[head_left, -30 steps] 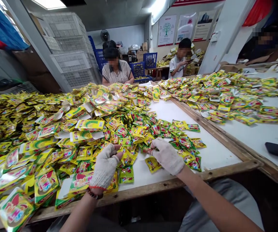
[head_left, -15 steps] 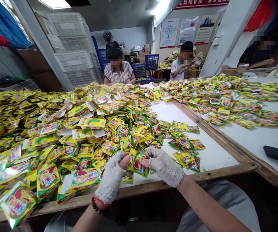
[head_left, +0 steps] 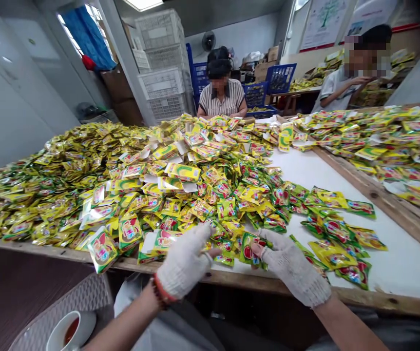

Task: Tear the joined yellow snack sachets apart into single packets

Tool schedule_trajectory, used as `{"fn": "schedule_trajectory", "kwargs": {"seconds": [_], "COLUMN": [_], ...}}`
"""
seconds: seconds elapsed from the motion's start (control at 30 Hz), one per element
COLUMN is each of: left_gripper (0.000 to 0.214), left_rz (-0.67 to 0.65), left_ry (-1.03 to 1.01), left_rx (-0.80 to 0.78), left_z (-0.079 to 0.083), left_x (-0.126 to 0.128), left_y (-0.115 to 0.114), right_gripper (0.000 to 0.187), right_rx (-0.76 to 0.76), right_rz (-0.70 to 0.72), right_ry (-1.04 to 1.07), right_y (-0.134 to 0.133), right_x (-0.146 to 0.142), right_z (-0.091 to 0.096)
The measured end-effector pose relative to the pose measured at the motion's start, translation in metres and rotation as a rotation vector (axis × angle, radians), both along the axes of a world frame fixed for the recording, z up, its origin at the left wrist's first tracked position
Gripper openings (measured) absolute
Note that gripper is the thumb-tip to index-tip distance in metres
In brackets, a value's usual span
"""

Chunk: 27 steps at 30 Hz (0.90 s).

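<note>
Both my hands wear white knit gloves with bare fingertips. My right hand (head_left: 292, 265) pinches a small stack of green and red sachets (head_left: 248, 249) over the table's near edge. My left hand (head_left: 188, 261) hovers just left of the stack, its fingers curled and its thumb pointing toward the sachets; whether it touches them is unclear. A large heap of yellow and green sachets (head_left: 129, 175) covers the white table (head_left: 396, 258) in front of me. Loose sachets (head_left: 336, 234) lie to the right of my hands.
A cup of reddish drink (head_left: 71, 330) stands on a mesh surface at lower left. A person in a striped shirt (head_left: 221, 97) sits across the table, another person (head_left: 345, 80) at back right. White crates (head_left: 162, 68) are stacked behind. A second table (head_left: 396, 141) holds more sachets.
The view has swung left and down, bringing the cup into sight. My hands stay together at the table edge; the left hand has loosened from the stack that both held.
</note>
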State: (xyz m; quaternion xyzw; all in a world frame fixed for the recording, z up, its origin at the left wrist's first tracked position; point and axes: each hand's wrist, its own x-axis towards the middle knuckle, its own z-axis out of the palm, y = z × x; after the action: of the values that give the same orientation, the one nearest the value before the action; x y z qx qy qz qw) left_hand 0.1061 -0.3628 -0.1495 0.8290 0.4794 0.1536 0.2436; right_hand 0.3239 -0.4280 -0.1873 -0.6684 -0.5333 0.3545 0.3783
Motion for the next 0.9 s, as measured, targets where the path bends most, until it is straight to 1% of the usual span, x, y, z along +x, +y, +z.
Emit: {"fn": "schedule_trajectory", "kwargs": {"seconds": [0.07, 0.13, 0.2, 0.23, 0.27, 0.3, 0.37, 0.4, 0.43, 0.5, 0.53, 0.57, 0.6, 0.63, 0.67, 0.7, 0.73, 0.77, 0.8, 0.83, 0.87, 0.9], "left_gripper": [0.043, 0.052, 0.058, 0.058, 0.057, 0.058, 0.066, 0.070, 0.071, 0.067, 0.062, 0.059, 0.057, 0.058, 0.062, 0.069, 0.081, 0.093, 0.103, 0.107, 0.103, 0.092], "left_rz": [0.017, 0.011, 0.015, 0.028, 0.051, 0.086, 0.165, 0.199, 0.227, 0.246, 0.236, 0.215, 0.191, 0.180, 0.187, 0.207, 0.218, 0.202, 0.154, 0.077, -0.016, -0.104], "left_ry": [0.307, 0.532, 0.612, 0.586, 0.513, 0.395, 0.039, -0.171, -0.377, -0.700, -0.800, -0.854, -0.865, -0.842, -0.797, -0.724, -0.621, -0.495, -0.352, -0.202, -0.055, 0.069], "left_rx": [0.225, 0.325, 0.329, 0.316, 0.298, 0.272, 0.178, 0.091, -0.031, -0.340, -0.498, -0.634, -0.730, -0.758, -0.710, -0.590, -0.415, -0.207, 0.000, 0.179, 0.309, 0.389], "left_z": [0.009, 0.016, 0.023, 0.026, 0.029, 0.032, 0.034, 0.034, 0.031, 0.022, 0.016, 0.010, 0.004, 0.000, -0.004, -0.006, -0.006, -0.006, -0.004, -0.002, 0.000, 0.001], "left_x": [-0.031, -0.058, -0.074, -0.077, -0.077, -0.074, -0.058, -0.047, -0.035, -0.009, 0.002, 0.011, 0.017, 0.020, 0.020, 0.018, 0.014, 0.010, 0.006, 0.003, 0.001, 0.001], "left_y": [0.011, 0.023, 0.032, 0.035, 0.035, 0.034, 0.028, 0.024, 0.019, 0.011, 0.008, 0.005, 0.004, 0.004, 0.004, 0.006, 0.007, 0.009, 0.011, 0.012, 0.012, 0.012], "right_gripper": [0.043, 0.042, 0.043, 0.044, 0.046, 0.048, 0.049, 0.045, 0.040, 0.030, 0.027, 0.026, 0.028, 0.030, 0.033, 0.036, 0.038, 0.039, 0.038, 0.037, 0.037, 0.037], "right_rx": [-0.016, -0.029, -0.037, -0.038, -0.031, -0.017, 0.035, 0.085, 0.154, 0.311, 0.378, 0.412, 0.405, 0.361, 0.295, 0.223, 0.157, 0.109, 0.081, 0.067, 0.063, 0.061], "right_rz": [-0.013, -0.005, -0.028, -0.054, -0.083, -0.108, -0.097, -0.058, -0.009, 0.099, 0.133, 0.135, 0.108, 0.063, 0.010, -0.039, -0.066, -0.069, -0.047, -0.010, 0.031, 0.066], "right_ry": [0.024, 0.089, 0.129, 0.122, 0.101, 0.078, 0.056, 0.058, 0.057, 0.024, -0.004, -0.028, -0.038, -0.032, -0.011, 0.018, 0.048, 0.079, 0.112, 0.151, 0.195, 0.245], "right_y": [-0.001, 0.000, 0.001, 0.001, 0.001, 0.000, -0.004, -0.007, -0.010, -0.015, -0.017, -0.017, -0.017, -0.016, -0.014, -0.012, -0.011, -0.009, -0.008, -0.008, -0.008, -0.008], "right_x": [0.000, 0.001, 0.001, 0.001, 0.001, 0.000, -0.006, -0.011, -0.017, -0.031, -0.037, -0.042, -0.043, -0.043, -0.040, -0.035, -0.029, -0.022, -0.017, -0.012, -0.009, -0.008], "right_z": [-0.002, -0.002, -0.001, -0.001, 0.000, 0.001, 0.002, 0.002, 0.002, 0.001, 0.001, 0.002, 0.003, 0.005, 0.007, 0.011, 0.014, 0.018, 0.021, 0.024, 0.026, 0.027]}}
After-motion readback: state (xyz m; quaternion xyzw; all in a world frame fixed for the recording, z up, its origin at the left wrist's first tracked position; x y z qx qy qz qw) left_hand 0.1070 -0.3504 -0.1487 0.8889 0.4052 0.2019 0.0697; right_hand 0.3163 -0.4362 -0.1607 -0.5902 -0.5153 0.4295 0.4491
